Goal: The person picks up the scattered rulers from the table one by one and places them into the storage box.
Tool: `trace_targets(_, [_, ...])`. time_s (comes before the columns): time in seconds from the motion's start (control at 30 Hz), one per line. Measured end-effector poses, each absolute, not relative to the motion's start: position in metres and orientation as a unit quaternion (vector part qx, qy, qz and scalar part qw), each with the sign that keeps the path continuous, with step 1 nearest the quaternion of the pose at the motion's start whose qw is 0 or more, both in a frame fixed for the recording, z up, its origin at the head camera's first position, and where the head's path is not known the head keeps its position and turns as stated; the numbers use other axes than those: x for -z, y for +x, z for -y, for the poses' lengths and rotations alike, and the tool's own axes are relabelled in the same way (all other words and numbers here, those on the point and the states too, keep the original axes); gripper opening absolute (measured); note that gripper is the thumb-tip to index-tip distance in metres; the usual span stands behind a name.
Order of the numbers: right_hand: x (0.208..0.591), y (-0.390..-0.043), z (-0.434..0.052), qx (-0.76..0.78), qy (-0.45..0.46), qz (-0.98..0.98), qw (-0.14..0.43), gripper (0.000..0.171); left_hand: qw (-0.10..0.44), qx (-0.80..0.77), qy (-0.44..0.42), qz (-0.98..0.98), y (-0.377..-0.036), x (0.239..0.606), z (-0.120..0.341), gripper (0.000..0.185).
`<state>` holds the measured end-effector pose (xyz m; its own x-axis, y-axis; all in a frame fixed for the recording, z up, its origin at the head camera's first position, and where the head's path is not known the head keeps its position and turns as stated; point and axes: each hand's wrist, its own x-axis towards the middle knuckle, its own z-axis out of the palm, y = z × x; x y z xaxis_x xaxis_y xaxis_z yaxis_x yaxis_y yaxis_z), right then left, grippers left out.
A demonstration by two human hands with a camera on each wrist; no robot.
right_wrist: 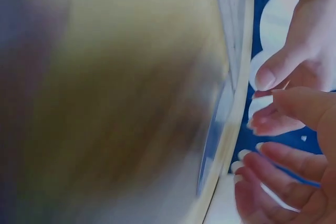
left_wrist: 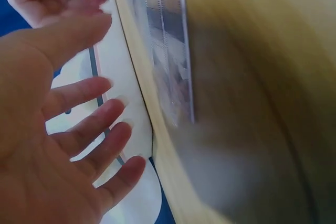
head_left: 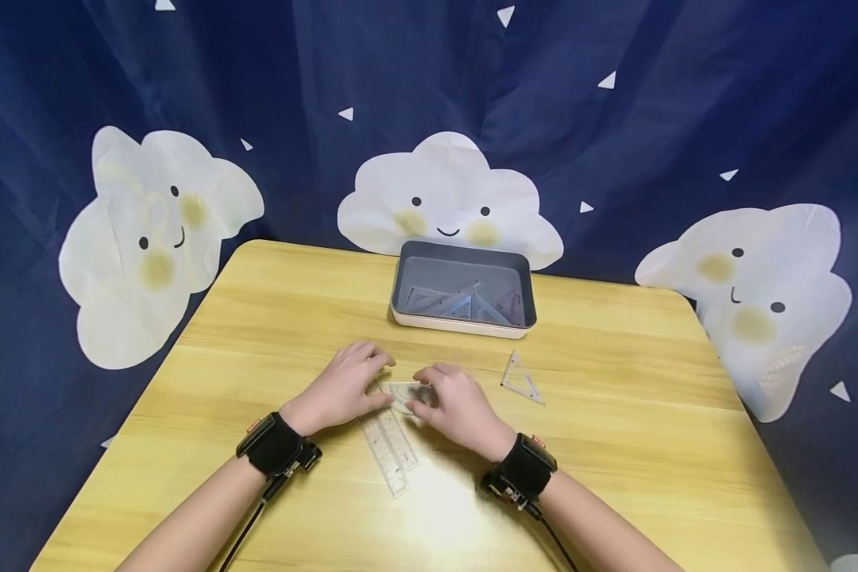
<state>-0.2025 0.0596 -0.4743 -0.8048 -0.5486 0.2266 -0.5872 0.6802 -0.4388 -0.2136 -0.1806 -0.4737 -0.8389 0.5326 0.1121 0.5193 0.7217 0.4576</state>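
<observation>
My left hand (head_left: 343,389) hovers over the top ends of two clear rulers (head_left: 389,446), fingers loosely bent. Nothing shows between its spread fingers (left_wrist: 92,121) in the left wrist view. Beside it, my right hand (head_left: 461,407) is at a small clear protractor (head_left: 403,392), partly covering it in the head view; whether it touches the protractor I cannot tell. In the right wrist view the right fingers (right_wrist: 281,174) are apart, holding nothing visible. The rulers lie side by side, slanting towards me. A clear set square (head_left: 520,381) lies to the right of my right hand.
Behind the hands, at the table's far edge, stands a grey-lined box (head_left: 465,264) with several tinted set squares and other flat pieces inside. The wooden table (head_left: 629,381) reaches to a dark blue curtain (head_left: 429,71) with white clouds.
</observation>
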Motion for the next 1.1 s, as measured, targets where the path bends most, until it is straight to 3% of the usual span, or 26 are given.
trace_targets(0.4, [0.486,-0.172,-0.045,-0.236,0.303,0.923,-0.012,0.03,0.072,-0.25,0.298,-0.918,-0.212,0.486,0.194,0.058])
trace_targets(0.8, [0.471,-0.171,-0.033,-0.18,0.28,0.93,-0.153,0.057,0.127,-0.282,0.27,-0.912,-0.222,0.491,0.201,0.05])
trace_targets(1.1, [0.465,-0.175,-0.029,-0.18,0.264,0.929,-0.186,0.046,0.125,-0.291,0.281,-0.906,-0.221,0.484,0.202,0.052])
